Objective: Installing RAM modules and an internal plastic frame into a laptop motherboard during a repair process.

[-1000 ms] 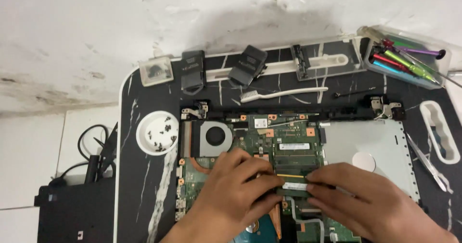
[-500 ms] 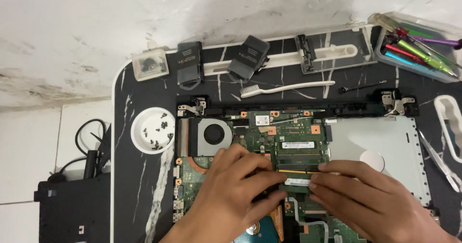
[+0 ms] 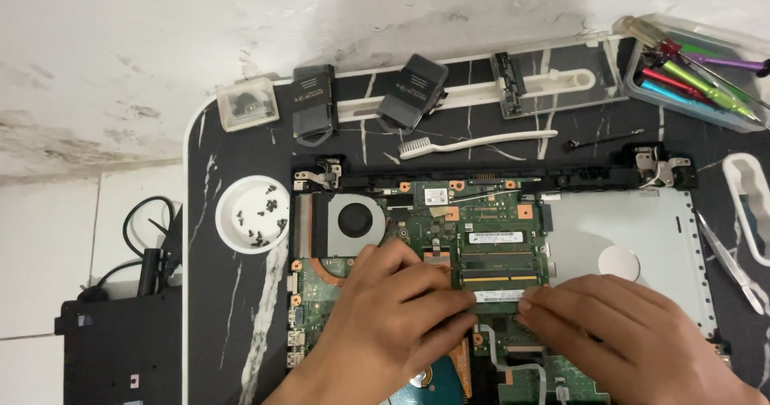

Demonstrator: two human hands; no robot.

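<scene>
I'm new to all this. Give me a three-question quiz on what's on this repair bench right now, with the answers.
1. True or false: both hands touch the same part of the opened laptop.
2. What lies in the round white dish, A screws, B coins or C batteries?
3. Which cleaning tool lies above the laptop?

Key
1. True: the left hand and right hand pinch the two ends of a memory module on the green circuit board.
2. A: small dark screws in the dish.
3. A white toothbrush, on the black marbled table.
</scene>
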